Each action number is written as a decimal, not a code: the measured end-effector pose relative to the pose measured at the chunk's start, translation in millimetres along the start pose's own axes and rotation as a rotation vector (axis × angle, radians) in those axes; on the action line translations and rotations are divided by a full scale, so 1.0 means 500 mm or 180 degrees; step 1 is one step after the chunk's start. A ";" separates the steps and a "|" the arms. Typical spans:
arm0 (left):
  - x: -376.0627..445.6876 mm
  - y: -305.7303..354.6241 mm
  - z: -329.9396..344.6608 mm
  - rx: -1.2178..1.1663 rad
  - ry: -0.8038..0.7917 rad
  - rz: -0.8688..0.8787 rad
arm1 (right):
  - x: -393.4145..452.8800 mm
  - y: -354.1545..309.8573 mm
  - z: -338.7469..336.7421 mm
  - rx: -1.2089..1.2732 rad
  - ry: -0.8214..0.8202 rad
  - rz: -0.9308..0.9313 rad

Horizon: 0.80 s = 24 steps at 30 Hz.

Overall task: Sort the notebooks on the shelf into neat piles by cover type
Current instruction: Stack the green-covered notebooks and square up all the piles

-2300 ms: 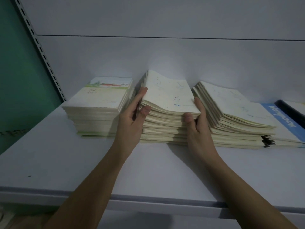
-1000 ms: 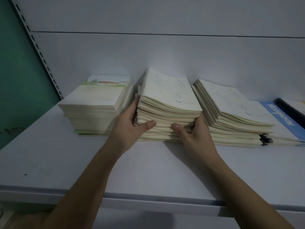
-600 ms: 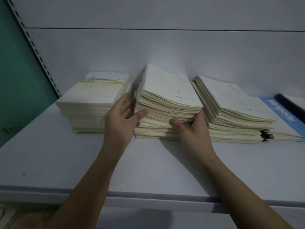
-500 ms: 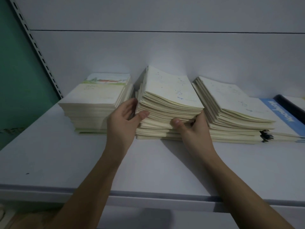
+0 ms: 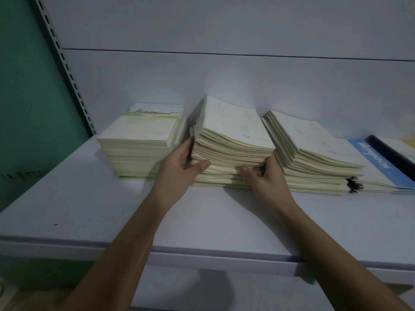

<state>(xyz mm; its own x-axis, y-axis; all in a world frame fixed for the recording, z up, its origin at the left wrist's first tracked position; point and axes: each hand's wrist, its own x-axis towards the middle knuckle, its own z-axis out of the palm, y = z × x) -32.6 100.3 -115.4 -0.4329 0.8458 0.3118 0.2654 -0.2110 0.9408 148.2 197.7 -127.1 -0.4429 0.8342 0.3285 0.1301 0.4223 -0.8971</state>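
Note:
Three piles of cream notebooks stand on the white shelf (image 5: 89, 198). The middle pile (image 5: 233, 135) has its upper bundle tilted up at the front. My left hand (image 5: 179, 164) grips that bundle's left front corner, thumb under it and fingers along its side. My right hand (image 5: 265, 176) grips the right front corner, thumb under the bundle's front edge and fingers tucked between this pile and the right one. The left pile (image 5: 143, 135) is squared, with a landscape-picture cover on top. The right pile (image 5: 314, 149) leans and fans out to the right.
At the far right lie a blue-and-white notebook (image 5: 381, 162) and a dark-spined one (image 5: 390, 153). A slotted upright (image 5: 65, 68) and a green wall (image 5: 29, 97) close the left side. The shelf's front edge runs across the lower view.
Both hands slid down from the top few notebooks to grip a thick bundle of the middle pile, whose front is now raised off the lower notebooks.

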 end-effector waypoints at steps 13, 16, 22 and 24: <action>-0.005 -0.017 -0.009 0.0522 -0.0295 0.0026 | -0.031 0.007 -0.018 -0.0776 -0.0095 0.0072; 0.000 -0.023 -0.008 0.0778 -0.0155 0.0160 | -0.016 0.011 -0.010 -0.0667 -0.0046 0.0136; -0.018 -0.026 0.005 0.0807 0.0018 0.0161 | -0.029 0.010 -0.002 -0.0518 0.0037 0.0114; -0.023 -0.028 0.002 0.0741 0.0025 0.0147 | -0.033 0.008 -0.005 -0.0546 0.0085 0.0105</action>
<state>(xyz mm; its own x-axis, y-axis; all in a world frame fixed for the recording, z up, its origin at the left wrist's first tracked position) -30.5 94.1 -132.3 -0.4220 0.8339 0.3557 0.4762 -0.1300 0.8697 158.2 186.3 -135.4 -0.4126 0.8567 0.3094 0.2947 0.4470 -0.8446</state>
